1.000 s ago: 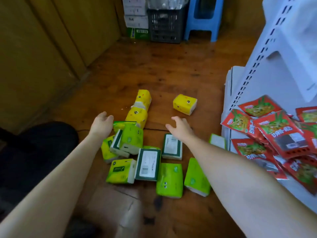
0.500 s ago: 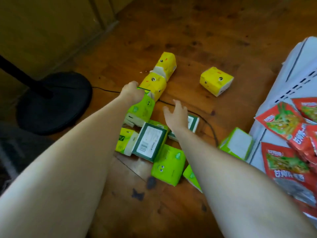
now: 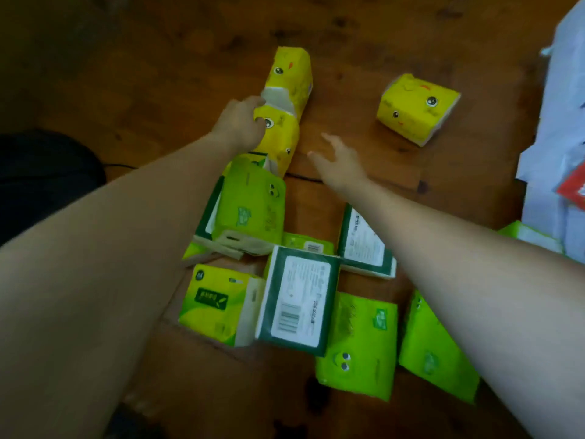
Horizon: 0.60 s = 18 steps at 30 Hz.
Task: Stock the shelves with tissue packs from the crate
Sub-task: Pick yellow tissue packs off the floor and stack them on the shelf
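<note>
Floorboards (image 3: 164,68) lie strewn with tissue packs as a person reaches down with both bare arms to gather stock. At far left a dark round base (image 3: 44,185) sits in shadow, and a thin black cable (image 3: 305,178) crosses the floor toward the packs. The left hand (image 3: 241,124) curls its fingers round the near yellow pack (image 3: 280,137). That pack lies end to end with a second yellow pack (image 3: 292,76), whose near end shows white. Below them a heap of green packs (image 3: 250,210) overlaps, several label side up. The right hand (image 3: 343,164) hovers over bare floor with its fingers spread, holding nothing. It sits between the yellow row and a lone yellow pack (image 3: 418,107) well apart to the right. At the right edge stand white shelves (image 3: 552,128) and a red packet (image 3: 573,191). No crate is in view. Several risks look likely from here. The soft wrapper may buckle under a one-handed grip and let the pack slip. Lifting it may also drag the touching second pack or the green pack against its lower end, and the cable under the pile could snag.
</note>
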### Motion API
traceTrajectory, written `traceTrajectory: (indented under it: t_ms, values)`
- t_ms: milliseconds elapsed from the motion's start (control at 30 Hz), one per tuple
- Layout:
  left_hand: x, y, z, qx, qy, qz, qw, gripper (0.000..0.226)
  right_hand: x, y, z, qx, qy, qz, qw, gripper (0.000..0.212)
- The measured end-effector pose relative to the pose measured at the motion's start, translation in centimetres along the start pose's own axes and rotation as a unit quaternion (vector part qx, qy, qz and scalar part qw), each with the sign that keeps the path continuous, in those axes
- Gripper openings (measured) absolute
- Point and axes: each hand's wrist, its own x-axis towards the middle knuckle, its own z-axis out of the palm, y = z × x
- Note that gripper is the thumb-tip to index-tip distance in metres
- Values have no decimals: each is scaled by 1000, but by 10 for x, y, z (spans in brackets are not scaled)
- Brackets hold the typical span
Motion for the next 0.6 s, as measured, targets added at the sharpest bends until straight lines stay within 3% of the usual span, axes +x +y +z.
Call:
traceTrajectory:
  t_ms: [233, 433, 600]
  values:
    - [40, -32, 31, 45, -101, -21, 994, 46, 19, 1, 45, 114, -54, 58, 990, 41]
    - [43, -19, 37, 10, -103, -33, 994, 49, 30, 0, 54, 177, -7, 69, 982, 50]
    - [37, 6, 43, -62, -118, 65, 989, 38, 38, 20, 14, 190, 100, 101, 972, 64]
